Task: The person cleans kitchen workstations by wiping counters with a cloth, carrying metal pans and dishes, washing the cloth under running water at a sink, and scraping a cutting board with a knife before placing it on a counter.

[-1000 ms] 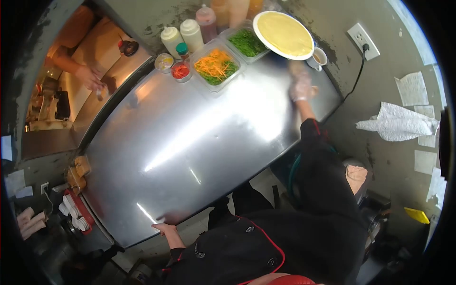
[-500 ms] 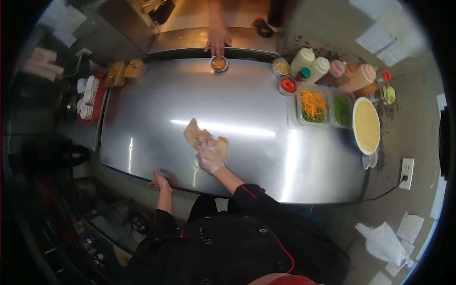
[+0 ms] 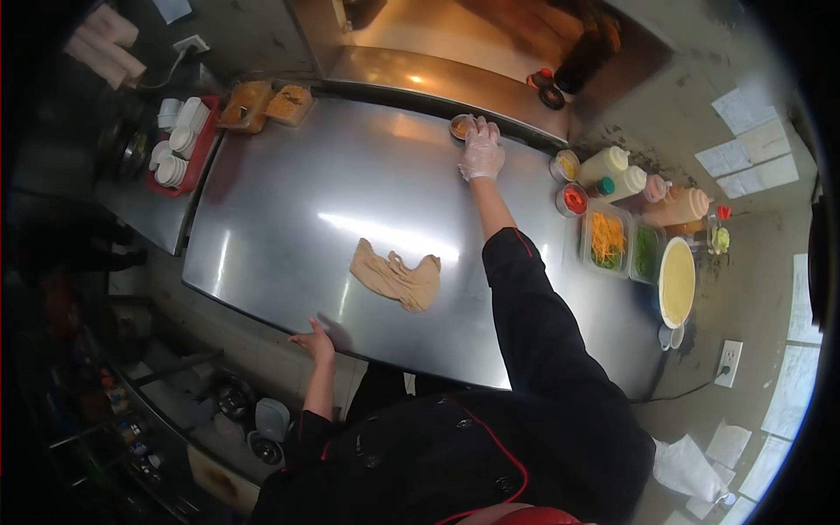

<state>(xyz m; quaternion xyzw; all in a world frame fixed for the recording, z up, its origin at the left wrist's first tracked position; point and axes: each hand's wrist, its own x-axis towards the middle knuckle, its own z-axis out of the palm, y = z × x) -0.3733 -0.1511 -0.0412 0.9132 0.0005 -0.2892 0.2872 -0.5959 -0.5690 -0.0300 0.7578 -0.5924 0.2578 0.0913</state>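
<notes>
At the far edge of the steel table, my right hand (image 3: 482, 156), in a clear glove, has its fingers on the right side of a small cup (image 3: 458, 129) of orange-brown food. Part of that cup is hidden behind the fingers. A crumpled tan cloth (image 3: 398, 274) lies by itself near the middle of the steel table (image 3: 280, 210). My left hand (image 3: 315, 342) is bare and empty beside the table's near edge, its thumb and fingers apart.
Squeeze bottles (image 3: 626, 181), a cup of red food (image 3: 573, 200), a tub of shredded carrot (image 3: 606, 238), a tub of greens (image 3: 646, 252) and a pale yellow oval dish (image 3: 677, 282) line the right side. Orange food tubs (image 3: 290, 103) and a red crate (image 3: 205, 140) stand at the far left.
My right hand has let go of the tan cloth and reached away to the small cup. The other person's hand has left the cup. The view has turned, and my left hand stays near the edge.
</notes>
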